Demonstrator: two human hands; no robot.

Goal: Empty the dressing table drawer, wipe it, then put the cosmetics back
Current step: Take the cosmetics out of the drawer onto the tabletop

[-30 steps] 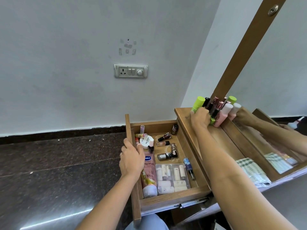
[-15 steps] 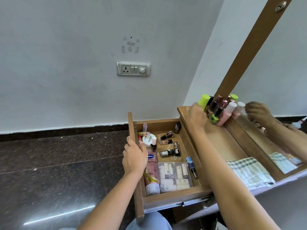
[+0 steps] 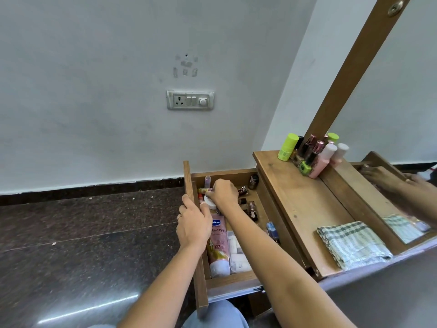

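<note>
Crowding the drawer [image 3: 189,181], bottles [image 3: 252,208] lie beside the right hand [image 3: 223,194].

The wooden drawer [image 3: 227,174] stands pulled out to the left of the surface [image 3: 307,204], with cosmetics inside. A pink tube [image 3: 218,247] lies along its left wall, cap toward the near end, beside a clear pouch [image 3: 237,254] of small white items. A white jar [image 3: 210,201], a blue bottle [image 3: 271,229] and dark nail polishes [image 3: 252,210] lie deeper in. At the surface's far corner a lime-green bottle [image 3: 287,147] and a pink bottle [image 3: 322,160] stand upright. A folded checked cloth [image 3: 352,243] lies at the near end.
</note>
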